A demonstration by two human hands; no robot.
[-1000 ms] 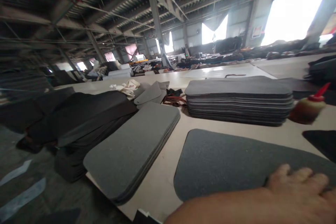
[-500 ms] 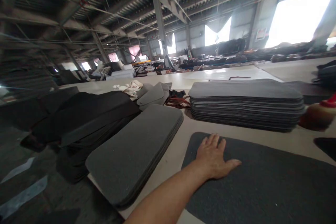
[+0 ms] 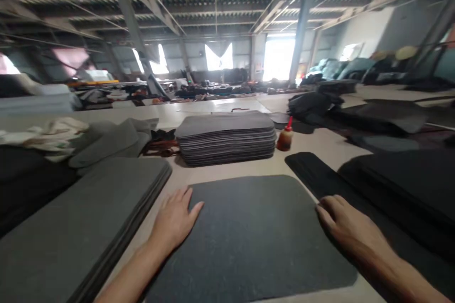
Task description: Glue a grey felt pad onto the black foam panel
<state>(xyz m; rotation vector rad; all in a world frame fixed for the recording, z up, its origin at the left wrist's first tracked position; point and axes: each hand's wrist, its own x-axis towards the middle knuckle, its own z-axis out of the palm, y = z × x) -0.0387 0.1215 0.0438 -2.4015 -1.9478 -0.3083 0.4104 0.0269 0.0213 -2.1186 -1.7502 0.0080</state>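
Note:
A large dark grey sheet (image 3: 245,236) with rounded corners, like felt or foam, lies flat in front of me. My left hand (image 3: 176,218) rests open on its left edge, fingers forward and thumb spread onto the sheet. At the sheet's right edge my right hand (image 3: 346,222) is closed, thumb and bent fingers together on the border; its fingertips are partly hidden. Just beyond the sheet stands a neat stack of grey pieces (image 3: 227,144). Another grey stack (image 3: 81,222) lies to the left of my left hand.
A small bottle (image 3: 285,138) with a red nozzle and brown contents stands right of the far stack. Dark strips (image 3: 309,165) and a black pile (image 3: 408,184) lie to the right. Pale cloth (image 3: 53,135) and loose grey pieces (image 3: 110,147) sit at the back left of the table (image 3: 220,170).
The view has swung right. My left hand has moved from on top of the sheet to its left edge. My right hand has come into view at the right edge.

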